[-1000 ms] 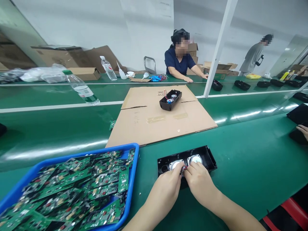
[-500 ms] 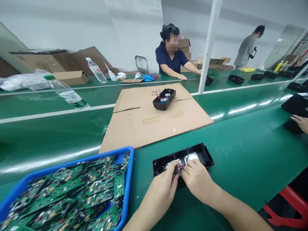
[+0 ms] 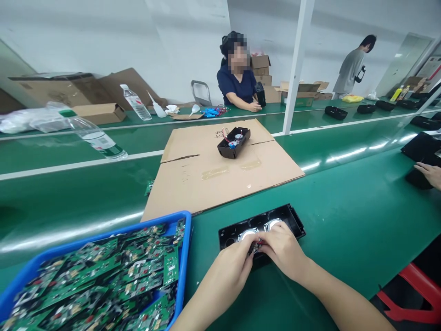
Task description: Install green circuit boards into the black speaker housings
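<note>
Green bench (image 3: pixel 344 207) carries all. Blue tray (image 3: pixel 188 243) of PCBs just left of fingers, handy. Black speaker shell (image 3: pixel 292 220) lies open-side up under both hands. Left hand (image 3: pixel 230 262) & right hand (image 3: pixel 282 248) fingers pinched shut on small wired part (image 3: pixel 257 243) over the speakers.

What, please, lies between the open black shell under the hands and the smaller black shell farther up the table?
In the head view, bare green table and then the cardboard sheet lie between the open black shell and the smaller black shell, which sits on that sheet.
</note>
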A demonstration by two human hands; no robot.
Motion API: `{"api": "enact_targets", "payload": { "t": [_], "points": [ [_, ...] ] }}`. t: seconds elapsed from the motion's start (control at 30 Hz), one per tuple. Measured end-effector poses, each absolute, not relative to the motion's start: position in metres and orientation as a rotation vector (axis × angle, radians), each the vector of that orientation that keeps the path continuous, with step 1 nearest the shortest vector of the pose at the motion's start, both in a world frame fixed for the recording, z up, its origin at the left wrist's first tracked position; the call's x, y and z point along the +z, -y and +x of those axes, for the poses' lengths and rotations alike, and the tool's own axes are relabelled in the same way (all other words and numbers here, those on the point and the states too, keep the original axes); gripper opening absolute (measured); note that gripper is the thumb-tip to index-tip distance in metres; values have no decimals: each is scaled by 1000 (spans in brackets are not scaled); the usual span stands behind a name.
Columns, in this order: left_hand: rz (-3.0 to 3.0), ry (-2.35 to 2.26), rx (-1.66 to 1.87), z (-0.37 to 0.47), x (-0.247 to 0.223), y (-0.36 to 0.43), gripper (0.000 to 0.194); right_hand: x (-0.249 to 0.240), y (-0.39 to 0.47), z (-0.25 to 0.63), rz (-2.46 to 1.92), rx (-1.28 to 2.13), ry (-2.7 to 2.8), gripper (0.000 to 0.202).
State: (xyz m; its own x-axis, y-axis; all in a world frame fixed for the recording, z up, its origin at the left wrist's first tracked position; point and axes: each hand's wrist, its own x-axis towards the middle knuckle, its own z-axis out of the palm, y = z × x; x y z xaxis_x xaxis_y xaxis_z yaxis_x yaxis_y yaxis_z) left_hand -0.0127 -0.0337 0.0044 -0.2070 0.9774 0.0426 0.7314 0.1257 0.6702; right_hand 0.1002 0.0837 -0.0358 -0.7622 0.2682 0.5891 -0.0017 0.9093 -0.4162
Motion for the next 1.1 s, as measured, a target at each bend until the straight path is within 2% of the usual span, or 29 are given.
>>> {"api": "enact_targets", "payload": {
  "t": [0.43,0.57,0.6,0.7,0.77,0.93,1.1],
  "points": [
    [1427,-1860,959,-16,6,30,17,-39,-87,98,-132,597,2359,27],
    [1347,-1968,967,-17,4,31,18,-34,-97,103,-183,558,2481,24],
    [1336,-2019,958,-18,4,31,18,-32,-101,106,-194,521,2533,35],
    [1309,-2129,927,-19,6,32,19,-28,-117,110,-228,372,2754,92],
    [1283,-2147,914,-21,7,32,19,-27,-124,109,-265,303,2909,111],
    [1086,-2102,906,-32,10,34,19,-27,-121,104,-308,271,2959,100],
    [981,-1600,985,-67,18,32,59,-29,-140,140,-492,187,2807,78]
  ]
}}
